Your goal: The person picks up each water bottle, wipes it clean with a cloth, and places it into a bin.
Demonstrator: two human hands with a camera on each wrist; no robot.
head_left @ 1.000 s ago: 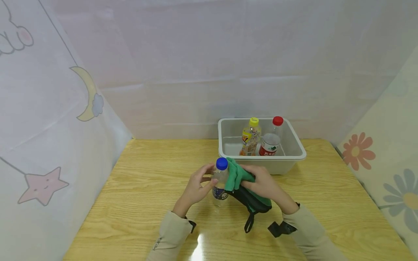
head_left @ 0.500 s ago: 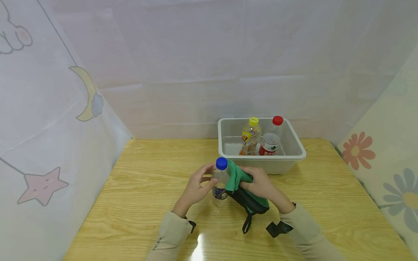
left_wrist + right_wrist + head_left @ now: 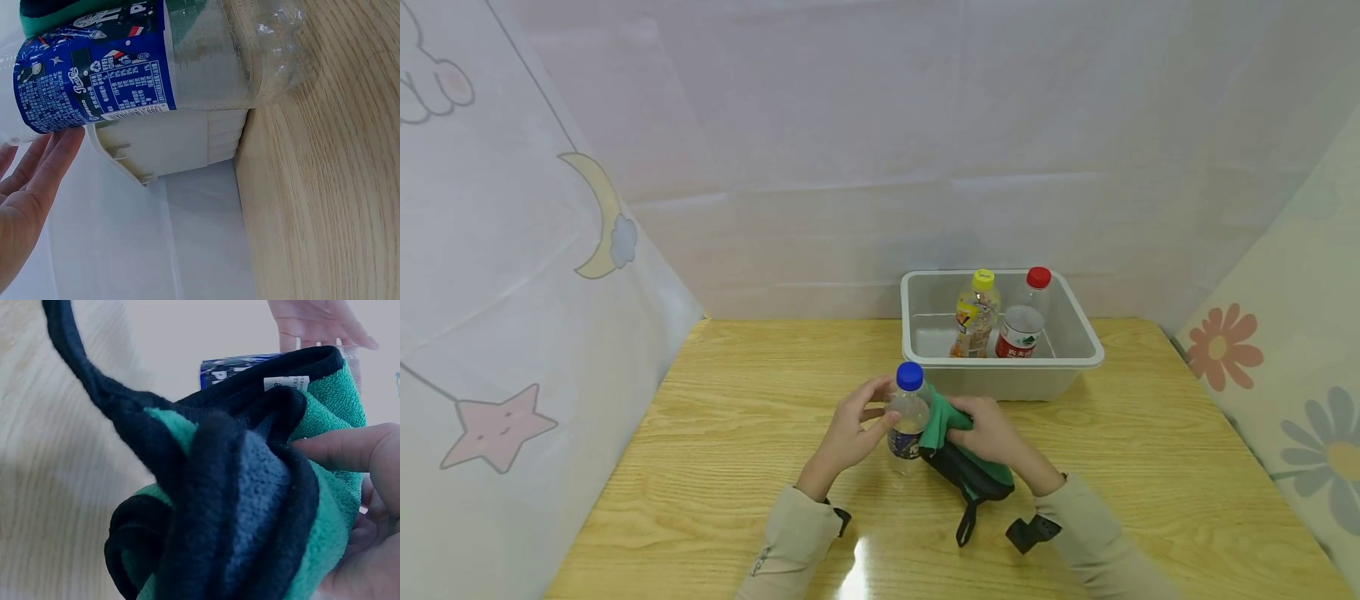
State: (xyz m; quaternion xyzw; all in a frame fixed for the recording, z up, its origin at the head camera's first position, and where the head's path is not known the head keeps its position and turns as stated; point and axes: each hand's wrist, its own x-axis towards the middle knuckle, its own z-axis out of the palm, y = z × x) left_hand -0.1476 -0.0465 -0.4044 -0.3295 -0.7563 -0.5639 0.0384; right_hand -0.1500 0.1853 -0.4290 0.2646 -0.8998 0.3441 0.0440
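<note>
A clear plastic bottle (image 3: 908, 410) with a blue cap stands upright on the wooden table, its blue label (image 3: 94, 72) large in the left wrist view. Thumb and fingers of my left hand (image 3: 848, 429) hold it from the left around the upper part. On the other side, my right hand (image 3: 991, 432) grips a bunched green cloth (image 3: 936, 423) with dark trim and a hanging loop, and its folded end lies against the bottle. In the right wrist view the thumb presses into the cloth (image 3: 334, 503); the fingers behind it are partly hidden.
Behind the hands stands a white plastic bin (image 3: 1015, 383). Inside it are a bottle with a yellow cap (image 3: 976, 321) and one with a red cap (image 3: 1021, 325). Printed white sheets (image 3: 820, 167) close off the back and both sides of the table (image 3: 737, 400).
My right hand has slid the cloth down along the bottle's side, slightly toward me. The left hand and the bottle hold nearly the same place.
</note>
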